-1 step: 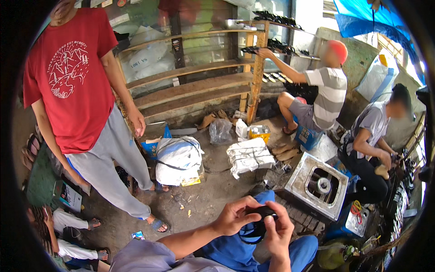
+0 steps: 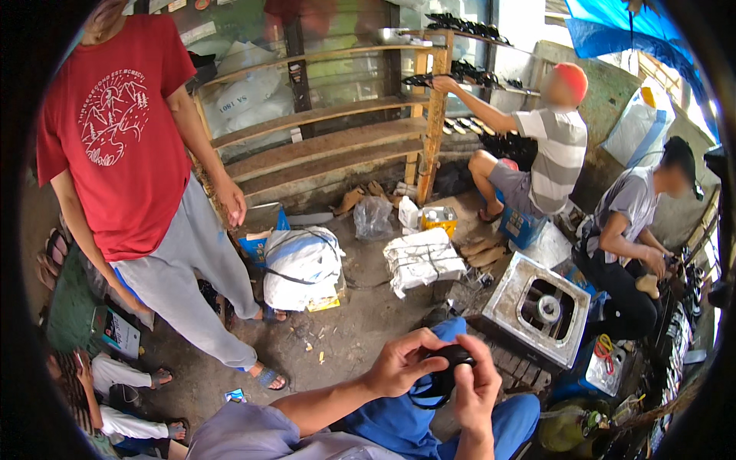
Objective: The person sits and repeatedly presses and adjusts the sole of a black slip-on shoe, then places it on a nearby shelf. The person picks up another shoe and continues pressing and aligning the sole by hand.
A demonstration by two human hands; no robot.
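Observation:
Both my hands are raised over my lap, above blue trousers point(image 2: 391, 422). Between them is a black sandal point(image 2: 454, 355), seen nearly end-on, with a rounded shiny end on top and a dark strap-like loop hanging below. My left hand point(image 2: 402, 366) pinches its left side with thumb and fingers. The fingers of my right hand point(image 2: 477, 379) curl round its right side, thumb pressed on the near face. My fingers hide much of its shape.
A metal-topped burner point(image 2: 498, 307) stands to my right. White wrapped bundles point(image 2: 424, 261) lie ahead. A wooden rack point(image 2: 322, 149) with black sandals point(image 2: 468, 27) stands behind. One person in red point(image 2: 126, 138) stands left; two others point(image 2: 556, 153) sit at right.
The sandal has tilted slightly between my fingers, and more of its rounded end shows. My hands have shifted only a little. At the rack, the seated person's hand has edged left.

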